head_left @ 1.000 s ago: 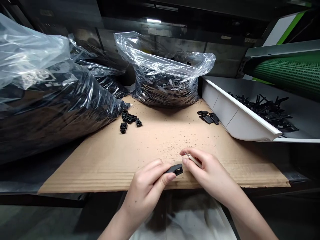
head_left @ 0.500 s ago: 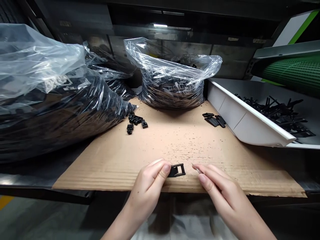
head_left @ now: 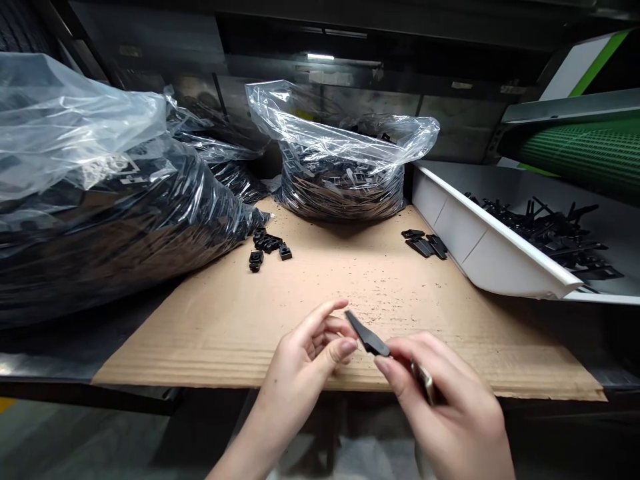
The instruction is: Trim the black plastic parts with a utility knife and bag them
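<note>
My right hand (head_left: 440, 393) pinches the near end of a flat black plastic part (head_left: 369, 335) between thumb and forefinger. A small metal tool (head_left: 424, 381), its kind unclear, is tucked among the fingers of that same hand. The part tilts up toward the left, above the front of the cardboard sheet (head_left: 210, 340). My left hand (head_left: 313, 357) is beside the part's far end, fingers apart and loosely curved, holding nothing. Whether a left fingertip touches the part I cannot tell.
Several small black pieces (head_left: 267, 241) lie at left, and flat black parts (head_left: 424, 245) at right. A clear bag (head_left: 345, 173) of black parts stands behind; a larger bag (head_left: 110, 220) bulges at left. A white tray (head_left: 450, 220) holds more black parts.
The black part has passed from my left hand to my right and been turned. My left fingers have opened. The metal tool has shifted back into my right hand.
</note>
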### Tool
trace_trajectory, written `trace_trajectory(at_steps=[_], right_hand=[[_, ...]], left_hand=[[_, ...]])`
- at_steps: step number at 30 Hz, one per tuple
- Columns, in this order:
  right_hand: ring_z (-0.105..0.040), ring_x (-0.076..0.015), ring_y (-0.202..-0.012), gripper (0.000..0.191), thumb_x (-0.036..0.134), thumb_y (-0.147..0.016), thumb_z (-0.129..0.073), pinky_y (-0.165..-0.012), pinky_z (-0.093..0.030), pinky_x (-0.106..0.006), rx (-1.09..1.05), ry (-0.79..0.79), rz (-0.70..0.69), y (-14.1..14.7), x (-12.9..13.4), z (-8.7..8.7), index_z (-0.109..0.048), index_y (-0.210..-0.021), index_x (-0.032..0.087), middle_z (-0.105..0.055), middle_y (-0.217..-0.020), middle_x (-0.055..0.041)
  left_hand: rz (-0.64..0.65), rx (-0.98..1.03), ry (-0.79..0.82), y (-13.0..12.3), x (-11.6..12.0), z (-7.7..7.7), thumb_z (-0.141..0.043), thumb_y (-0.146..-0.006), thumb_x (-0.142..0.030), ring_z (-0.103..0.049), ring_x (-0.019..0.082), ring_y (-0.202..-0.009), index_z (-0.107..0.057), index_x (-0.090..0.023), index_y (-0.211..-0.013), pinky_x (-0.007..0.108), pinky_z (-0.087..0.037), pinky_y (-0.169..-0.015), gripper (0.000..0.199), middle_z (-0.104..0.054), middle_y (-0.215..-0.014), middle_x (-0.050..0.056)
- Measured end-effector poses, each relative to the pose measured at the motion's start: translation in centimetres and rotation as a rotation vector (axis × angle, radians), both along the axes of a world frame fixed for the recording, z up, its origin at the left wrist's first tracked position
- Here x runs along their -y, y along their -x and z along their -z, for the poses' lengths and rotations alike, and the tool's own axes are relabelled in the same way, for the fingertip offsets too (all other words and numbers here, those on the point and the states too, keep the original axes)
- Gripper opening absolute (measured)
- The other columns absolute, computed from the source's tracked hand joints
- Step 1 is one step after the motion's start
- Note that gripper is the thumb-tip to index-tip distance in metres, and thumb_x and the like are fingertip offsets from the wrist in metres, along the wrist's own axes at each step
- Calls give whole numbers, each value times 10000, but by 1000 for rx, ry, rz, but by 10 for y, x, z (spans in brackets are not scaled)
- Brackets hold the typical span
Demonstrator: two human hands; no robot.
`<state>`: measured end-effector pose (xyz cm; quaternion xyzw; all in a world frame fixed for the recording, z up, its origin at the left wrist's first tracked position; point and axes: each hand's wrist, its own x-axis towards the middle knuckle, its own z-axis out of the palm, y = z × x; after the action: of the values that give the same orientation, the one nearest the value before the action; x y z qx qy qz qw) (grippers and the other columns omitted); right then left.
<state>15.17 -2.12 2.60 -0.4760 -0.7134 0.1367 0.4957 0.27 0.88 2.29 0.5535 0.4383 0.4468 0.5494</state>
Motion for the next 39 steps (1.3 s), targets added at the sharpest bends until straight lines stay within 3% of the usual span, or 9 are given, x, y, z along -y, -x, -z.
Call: trace_trajectory(at_steps=[3, 6, 9, 11, 14, 20, 28, 33, 39], right_hand=[[-603, -163, -708, 219, 35, -788, -503, -620, -492, -243, 160, -232, -35, 1, 4, 9, -589, -966, 130, -624, -760, -73], [-631, -188, -754, 272, 170, -831, -490, -626, -530, -249, 302, -105, -73, -8, 8, 9, -552, -1092, 121, -637, -837, -98], [-649, -184, -783, 373, 305, -880, -408, -600, -546, -229, 396, 16, 15, -21, 11, 5, -488, -1198, 125, -637, -938, -109], [-641, -185, -820, 339, 264, -900, -364, -647, -540, -242, 393, 22, 83, -27, 11, 4, -517, -1168, 124, -639, -934, -106], [-622, -183, -790, 245, 148, -858, -443, -688, -512, -263, 298, -51, 56, -27, 8, 7, -572, -1064, 120, -648, -846, -90], [-580, -182, -671, 221, 119, -842, -464, -600, -460, -288, 215, -46, 37, -15, 4, 11, -589, -1022, 142, -622, -751, -74], [-555, -179, -655, 212, 116, -836, -476, -594, -442, -292, 275, -58, 45, -18, 1, 10, -601, -1007, 128, -606, -726, -70], [-586, -192, -702, 209, 162, -858, -446, -637, -467, -309, 288, 34, 128, -26, -7, 10, -625, -960, 128, -626, -749, -77], [-587, -176, -686, 187, 100, -823, -480, -611, -471, -283, 244, -92, -13, -23, -1, 4, -601, -965, 112, -616, -722, -67]], left_hand=[[96, 173, 211, -9, -4, -5, -614, -757, -335, -586, 152, -663, -582, -143, -993, 237, -466, -605, 305, -641, -755, 36], [117, 256, 223, -15, -5, -7, -604, -770, -242, -581, 116, -638, -635, -131, -783, 187, -445, -583, 116, -650, -743, 29], [45, 232, 158, -17, -2, -5, -546, -805, -218, -516, 71, -533, -645, -132, -741, 154, -379, -478, 146, -613, -669, 5], [-15, 145, 94, -18, 1, -1, -537, -807, -212, -486, 72, -515, -651, -135, -755, 165, -365, -463, 146, -598, -653, 3], [-104, 24, -35, -19, 6, 5, -526, -804, -186, -494, 94, -555, -656, -161, -799, 197, -412, -525, 133, -591, -685, 5], [-125, -95, -186, -21, 10, 9, -505, -807, -125, -520, 105, -614, -636, -217, -797, 198, -430, -578, 160, -562, -698, -25], [-104, -120, -230, -19, 8, 7, -507, -812, -117, -530, 109, -606, -624, -191, -765, 195, -436, -571, 147, -562, -686, -16], [-84, -130, -230, -18, 8, 6, -523, -805, -131, -543, 122, -601, -652, -170, -794, 204, -446, -562, 135, -575, -671, 1], [-89, -151, -256, -20, 9, 10, -523, -808, -133, -549, 123, -602, -642, -184, -775, 206, -447, -561, 133, -574, -685, -5]])
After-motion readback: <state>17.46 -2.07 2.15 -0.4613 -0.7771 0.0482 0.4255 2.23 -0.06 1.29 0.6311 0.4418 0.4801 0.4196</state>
